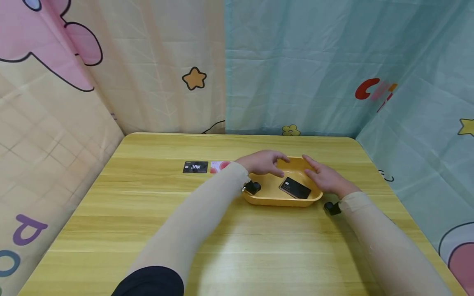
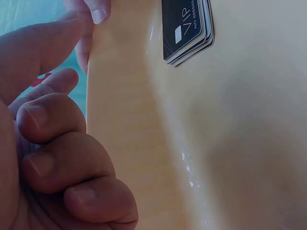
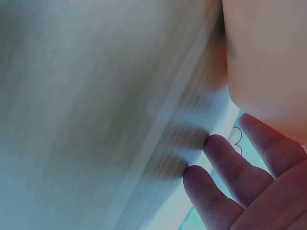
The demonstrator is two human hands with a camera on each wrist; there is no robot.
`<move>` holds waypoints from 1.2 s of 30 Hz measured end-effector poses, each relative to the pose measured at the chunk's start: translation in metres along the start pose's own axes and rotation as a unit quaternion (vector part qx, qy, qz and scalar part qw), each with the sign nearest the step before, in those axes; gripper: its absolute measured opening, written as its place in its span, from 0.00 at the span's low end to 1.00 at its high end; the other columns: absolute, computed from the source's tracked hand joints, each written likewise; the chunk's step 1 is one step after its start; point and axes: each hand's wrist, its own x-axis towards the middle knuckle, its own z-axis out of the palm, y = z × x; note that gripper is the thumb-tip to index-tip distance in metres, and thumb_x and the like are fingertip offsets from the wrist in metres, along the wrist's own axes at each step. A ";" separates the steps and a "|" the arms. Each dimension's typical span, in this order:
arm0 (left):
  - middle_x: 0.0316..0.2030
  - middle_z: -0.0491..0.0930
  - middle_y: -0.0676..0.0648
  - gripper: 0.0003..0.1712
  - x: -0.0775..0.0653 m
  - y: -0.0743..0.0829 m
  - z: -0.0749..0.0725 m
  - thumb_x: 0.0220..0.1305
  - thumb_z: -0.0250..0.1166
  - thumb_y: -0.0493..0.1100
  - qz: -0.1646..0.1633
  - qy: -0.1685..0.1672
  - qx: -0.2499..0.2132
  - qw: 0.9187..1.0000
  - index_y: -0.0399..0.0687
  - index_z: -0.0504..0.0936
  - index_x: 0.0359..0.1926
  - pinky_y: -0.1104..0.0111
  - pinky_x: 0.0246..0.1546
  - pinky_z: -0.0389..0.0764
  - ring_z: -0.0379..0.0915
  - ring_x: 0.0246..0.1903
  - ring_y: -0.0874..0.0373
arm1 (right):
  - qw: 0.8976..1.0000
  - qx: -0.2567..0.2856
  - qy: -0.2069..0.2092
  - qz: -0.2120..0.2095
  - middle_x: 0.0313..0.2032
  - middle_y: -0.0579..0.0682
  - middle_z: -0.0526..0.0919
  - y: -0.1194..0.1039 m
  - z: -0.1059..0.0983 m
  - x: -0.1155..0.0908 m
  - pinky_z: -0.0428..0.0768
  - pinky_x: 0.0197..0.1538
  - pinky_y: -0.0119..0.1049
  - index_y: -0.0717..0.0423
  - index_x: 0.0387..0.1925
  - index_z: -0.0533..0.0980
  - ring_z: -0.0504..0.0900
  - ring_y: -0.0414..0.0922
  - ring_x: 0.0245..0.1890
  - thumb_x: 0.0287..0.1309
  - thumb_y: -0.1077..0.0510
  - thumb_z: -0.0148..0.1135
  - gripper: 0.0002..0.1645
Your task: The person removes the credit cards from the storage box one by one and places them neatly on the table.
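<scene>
Cropped pale sleeves (image 1: 198, 220) lead to a yellow tray (image 1: 283, 202), left hand (image 1: 263, 161) loosely curved, right hand (image 1: 327, 177) straight-fingered at its ends. Inside, stacked black cards (image 1: 296, 188) read "VIP"; a sleeve partly hides a pink card (image 1: 217, 167).

I am remotely viewing smooth, plastic-looking walls on the yellow tray (image 1: 281, 202), glossy where light is glinting. The card stack (image 1: 296, 189) is looking like smooth plastic, the table (image 1: 281, 246) is showing wood grain, and the far curtain (image 1: 289, 61) is hanging as creased, matt cloth.
</scene>
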 end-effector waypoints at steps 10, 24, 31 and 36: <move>0.40 0.78 0.47 0.34 0.014 -0.003 0.014 0.69 0.72 0.47 -0.019 -0.045 -0.010 0.999 0.55 0.74 0.74 0.67 0.44 0.74 0.72 0.37 0.56 | 1.000 0.000 0.002 -0.004 0.79 0.71 0.55 0.002 0.001 0.001 0.56 0.76 0.69 0.49 0.86 0.43 0.59 0.73 0.77 0.84 0.45 0.40 0.39; 0.76 0.70 0.53 0.38 0.024 -0.003 0.035 0.68 0.73 0.50 -0.094 -0.093 0.061 0.989 0.72 0.70 0.75 0.61 0.71 0.69 0.68 0.70 0.57 | 1.000 0.005 0.003 0.000 0.79 0.71 0.55 0.001 0.006 0.000 0.56 0.76 0.69 0.49 0.86 0.42 0.58 0.73 0.77 0.84 0.47 0.41 0.39; 0.73 0.72 0.53 0.36 0.027 -0.005 0.039 0.68 0.72 0.52 -0.095 -0.087 0.074 0.989 0.75 0.71 0.74 0.62 0.67 0.72 0.70 0.63 0.59 | 1.000 -0.004 0.004 -0.006 0.79 0.71 0.54 -0.004 0.004 -0.004 0.57 0.76 0.69 0.51 0.86 0.42 0.59 0.73 0.76 0.84 0.47 0.40 0.39; 0.69 0.75 0.52 0.34 0.024 -0.005 0.038 0.67 0.73 0.53 -0.088 -0.071 0.081 0.990 0.72 0.74 0.72 0.63 0.64 0.73 0.72 0.59 0.58 | 1.000 -0.009 0.005 -0.008 0.79 0.71 0.54 -0.006 0.002 -0.004 0.58 0.75 0.69 0.51 0.86 0.42 0.61 0.74 0.75 0.84 0.46 0.41 0.40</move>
